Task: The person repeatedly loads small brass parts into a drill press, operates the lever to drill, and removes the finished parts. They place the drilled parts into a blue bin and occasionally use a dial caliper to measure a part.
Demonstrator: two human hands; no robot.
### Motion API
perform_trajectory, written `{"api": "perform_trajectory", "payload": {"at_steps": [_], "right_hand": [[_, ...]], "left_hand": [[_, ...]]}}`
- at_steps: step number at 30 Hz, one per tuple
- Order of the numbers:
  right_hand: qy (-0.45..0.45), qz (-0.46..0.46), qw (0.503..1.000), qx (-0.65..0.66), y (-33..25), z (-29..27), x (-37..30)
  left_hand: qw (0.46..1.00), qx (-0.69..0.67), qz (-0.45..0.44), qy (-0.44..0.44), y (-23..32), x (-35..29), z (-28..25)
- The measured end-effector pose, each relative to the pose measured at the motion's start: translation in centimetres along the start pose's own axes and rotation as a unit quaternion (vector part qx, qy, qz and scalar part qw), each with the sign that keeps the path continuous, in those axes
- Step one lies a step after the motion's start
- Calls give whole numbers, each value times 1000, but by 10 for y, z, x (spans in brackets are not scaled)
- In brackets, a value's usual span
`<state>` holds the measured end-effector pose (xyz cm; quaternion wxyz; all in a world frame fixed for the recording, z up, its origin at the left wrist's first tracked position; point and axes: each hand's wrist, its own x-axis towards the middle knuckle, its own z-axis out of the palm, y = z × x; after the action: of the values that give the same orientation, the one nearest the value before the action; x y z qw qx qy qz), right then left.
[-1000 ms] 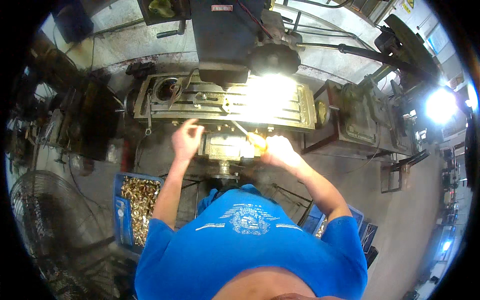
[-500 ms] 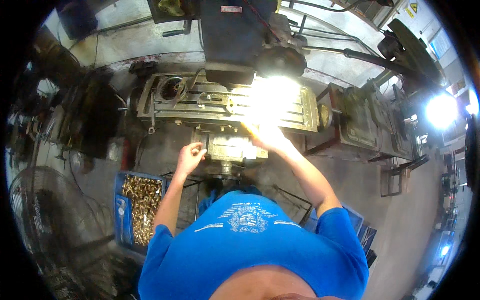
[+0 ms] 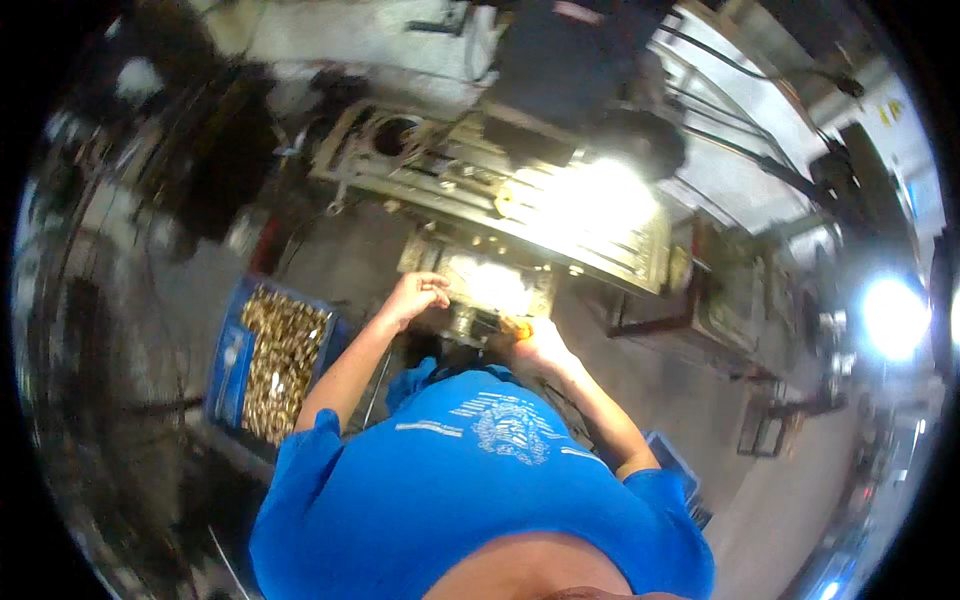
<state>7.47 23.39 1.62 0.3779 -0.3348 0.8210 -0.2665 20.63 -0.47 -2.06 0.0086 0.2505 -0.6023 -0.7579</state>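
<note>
My left hand [image 3: 418, 298] is at the near left of the machine's front block, its fingers curled together. Whatever it holds, if anything, is too small to make out. To its right, my right hand [image 3: 543, 346] grips a short orange-yellow object [image 3: 520, 328] close to my body; blur hides its exact kind. Beyond both hands stretches the slotted metal machine table [image 3: 420, 178], with a small round fixture [image 3: 508, 199] on it. A bright lamp [image 3: 610, 195] washes out the table's right part. Under the table sits the front block [image 3: 490, 282].
A blue bin [image 3: 228, 372] of small brass-coloured parts [image 3: 283, 365] stands at my left. Above the table hangs the dark machine head [image 3: 570, 70]. A wrench [image 3: 342, 190] rests at the table's left end. On the right stands a metal bench [image 3: 690, 310]; another blue bin [image 3: 672, 465] is beside me.
My right hand has drawn back from the lit table toward my body, still gripping the orange-yellow object. My left hand stays beside the front block. The whole view has tilted and shifted.
</note>
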Motion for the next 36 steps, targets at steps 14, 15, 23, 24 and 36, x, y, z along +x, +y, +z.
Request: {"api": "perform_trajectory", "payload": {"at_steps": [14,15,23,24,36], "right_hand": [[-63,-96,989,-92,50,116,98],[-70,-91,984,-139,45,112,99],[-2,-71,972,-224,16,111,95],[22,-76,969,-236,15,106,87],[25,95,995,29,92,54,1]], "left_hand": [[872,213,-106,427,-82,-209,-217],[877,185,-129,424,-83,-208,-215],[790,418,-249,374,-80,-172,-177],[778,440,-261,365,-77,-165,-173],[701,569,-279,327,-111,-129,-192]]}}
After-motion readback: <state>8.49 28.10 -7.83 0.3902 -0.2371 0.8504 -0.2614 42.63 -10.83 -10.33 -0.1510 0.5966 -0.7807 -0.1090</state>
